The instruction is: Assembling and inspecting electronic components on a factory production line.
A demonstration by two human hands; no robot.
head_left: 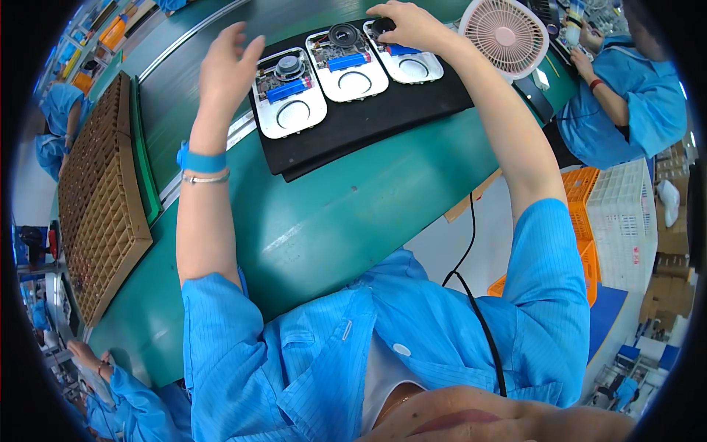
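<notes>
Three white-cased devices lie in a row on a black mat (346,140). Each open casing shows a circuit board, a blue battery cell and a round speaker. My left hand (227,70) is raised beside the left device (300,118), fingers apart and holding nothing. At the middle device (357,85), a black speaker (344,34) sits over the board. My right hand (412,26) reaches over the right device (414,68), with thumb and fingers around its dark speaker (382,26). Part of that speaker is hidden by the fingers.
A pink fan (504,35) stands beyond my right forearm. On the left, a brown partitioned tray (110,243) rests on the green table (317,228). Orange crates (582,188) stand at right. Co-workers in blue sit at the right and left. A black cable (471,295) hangs before me.
</notes>
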